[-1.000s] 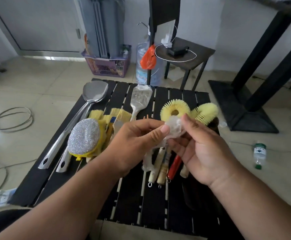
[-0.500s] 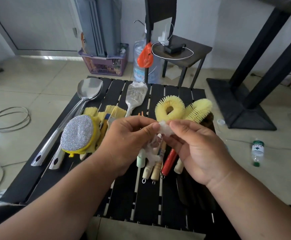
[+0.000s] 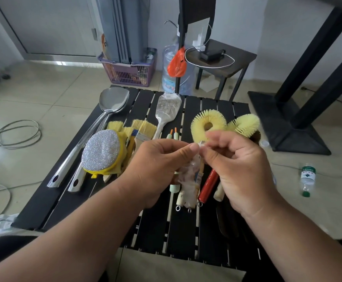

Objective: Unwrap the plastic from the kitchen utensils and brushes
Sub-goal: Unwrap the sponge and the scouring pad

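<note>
- At about 9 o'clock on your black slatted surface (image 3: 153,231), two long shiny steel ladles (image 3: 96,135) lie side by side, bowls pointing to 12 o'clock.
- Just right of them sits a round silver glitter scrubbing pad on a yellow base (image 3: 101,152), resting over a row of pale-bristled flat paint brushes (image 3: 143,128).
- At 12 o'clock lies a steel slotted spatula with clear plastic on its head (image 3: 169,109).
- Your left hand (image 3: 157,163) is curled, thumb and forefinger pinching the top of a crumpled strip of clear plastic wrap (image 3: 190,174), held above the middle of the surface.
- That wrap hangs down over a bunch of wooden-handled brushes with wire loop ends (image 3: 183,197), beside a red-handled brush (image 3: 207,187).
- Your right hand (image 3: 239,165) is curled too, its fingertips pinching the same top end of the wrap, touching your left thumb.
- At 1 o'clock, behind your right hand, two pale yellow looped bristle brushes (image 3: 208,124) lie next to each other.
- On the floor at 3 o'clock lies a small clear bottle with a green label (image 3: 307,178).
</note>
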